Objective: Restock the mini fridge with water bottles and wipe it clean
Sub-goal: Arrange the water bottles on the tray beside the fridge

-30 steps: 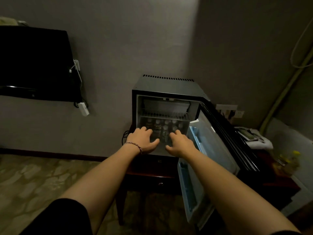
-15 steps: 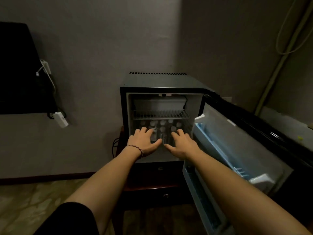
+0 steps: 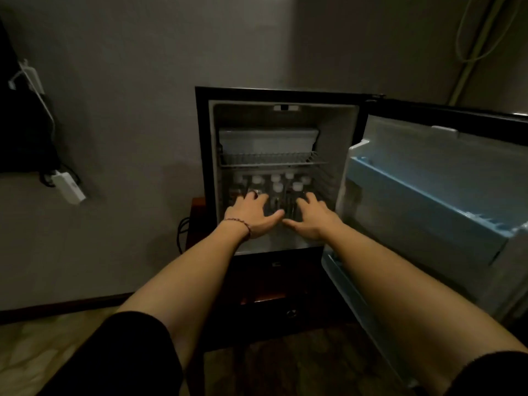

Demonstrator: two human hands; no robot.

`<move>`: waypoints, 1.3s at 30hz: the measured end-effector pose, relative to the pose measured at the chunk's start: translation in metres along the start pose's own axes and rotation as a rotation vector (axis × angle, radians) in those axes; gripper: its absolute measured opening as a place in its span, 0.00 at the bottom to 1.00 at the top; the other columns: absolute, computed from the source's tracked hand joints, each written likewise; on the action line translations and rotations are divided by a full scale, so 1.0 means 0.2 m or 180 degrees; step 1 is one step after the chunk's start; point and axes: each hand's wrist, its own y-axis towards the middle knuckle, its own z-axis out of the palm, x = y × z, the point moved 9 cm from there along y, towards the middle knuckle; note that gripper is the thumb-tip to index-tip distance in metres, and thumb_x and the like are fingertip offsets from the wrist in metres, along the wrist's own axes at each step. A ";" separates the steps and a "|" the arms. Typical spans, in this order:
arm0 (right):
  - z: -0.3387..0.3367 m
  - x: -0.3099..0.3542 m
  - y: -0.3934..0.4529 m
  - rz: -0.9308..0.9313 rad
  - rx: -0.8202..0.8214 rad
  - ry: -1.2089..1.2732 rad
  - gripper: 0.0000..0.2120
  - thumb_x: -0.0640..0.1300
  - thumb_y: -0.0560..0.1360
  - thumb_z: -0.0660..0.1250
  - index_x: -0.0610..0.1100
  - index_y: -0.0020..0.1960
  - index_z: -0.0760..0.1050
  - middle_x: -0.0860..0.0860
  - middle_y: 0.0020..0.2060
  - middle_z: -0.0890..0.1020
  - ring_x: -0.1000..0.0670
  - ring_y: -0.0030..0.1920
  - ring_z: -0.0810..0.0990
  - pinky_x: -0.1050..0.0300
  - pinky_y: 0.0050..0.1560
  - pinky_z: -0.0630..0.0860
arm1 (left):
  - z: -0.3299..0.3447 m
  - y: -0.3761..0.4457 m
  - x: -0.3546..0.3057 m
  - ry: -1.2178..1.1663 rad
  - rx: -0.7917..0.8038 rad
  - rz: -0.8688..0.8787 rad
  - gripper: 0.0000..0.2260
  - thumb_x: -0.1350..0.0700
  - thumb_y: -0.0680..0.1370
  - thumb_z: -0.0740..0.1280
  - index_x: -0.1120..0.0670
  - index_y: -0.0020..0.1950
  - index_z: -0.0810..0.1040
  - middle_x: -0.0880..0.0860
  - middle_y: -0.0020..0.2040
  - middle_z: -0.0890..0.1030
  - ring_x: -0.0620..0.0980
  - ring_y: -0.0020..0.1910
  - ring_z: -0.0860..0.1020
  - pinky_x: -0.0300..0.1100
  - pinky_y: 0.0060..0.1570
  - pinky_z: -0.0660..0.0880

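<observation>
White-capped water bottles (image 3: 274, 185) stand upright in a cluster on the lower floor of the mini fridge (image 3: 285, 172), beneath the wire shelf (image 3: 271, 161). Both hands reach into this lower compartment at the front of the cluster. The left hand (image 3: 253, 214) lies palm-down with fingers spread and the thumb extended toward the centre; its fingertips reach the front bottles on the left, but whether they touch or grip one cannot be told in the dim light. The right hand (image 3: 313, 217) mirrors it, fingers spread and relaxed, thumb pointing inward, close to the left thumb without clearly meeting it. Neither hand shows a closed grasp. The step in hand appears to be the restocking stage, most likely arranging or pushing the bottles into position. The wiping stage appears not yet begun, as no cloth is visible. The next move calls for a light, even push or an individual grasp on each bottle, since the tall, closely packed bottles may topple against one another. The fridge door (image 3: 428, 195) stands fully open to the right, its pale blue inner shelf (image 3: 423, 192) exposed. The fridge rests on a dark wooden cabinet (image 3: 271, 295) against a grey wall (image 3: 128, 81).
</observation>
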 end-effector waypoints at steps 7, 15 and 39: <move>-0.02 -0.07 0.17 0.0059 -0.0307 -0.0091 0.36 0.66 0.76 0.62 0.44 0.74 0.63 0.43 0.76 0.60 0.36 0.72 0.64 0.39 0.69 0.68 | 0.04 0.20 -0.01 -0.0135 -0.0237 -0.0021 0.35 0.28 0.74 0.56 0.49 0.73 0.67 0.56 0.70 0.72 0.57 0.64 0.74 0.49 0.60 0.73; 0.16 -0.08 0.27 0.0012 -0.0124 -0.0023 0.38 0.69 0.71 0.63 0.46 0.73 0.68 0.40 0.68 0.72 0.37 0.63 0.75 0.44 0.62 0.75 | 0.24 0.28 0.03 -0.0150 -0.0320 0.0231 0.37 0.26 0.73 0.54 0.45 0.77 0.62 0.53 0.79 0.58 0.59 0.75 0.60 0.55 0.71 0.62; 0.20 -0.15 0.56 -0.0131 0.0216 0.0298 0.50 0.58 0.75 0.69 0.55 0.79 0.33 0.53 0.79 0.35 0.41 0.80 0.49 0.44 0.78 0.53 | 0.25 0.57 -0.08 -0.0237 0.0236 0.0717 0.36 0.34 0.78 0.57 0.46 0.81 0.47 0.50 0.81 0.44 0.54 0.80 0.47 0.52 0.78 0.46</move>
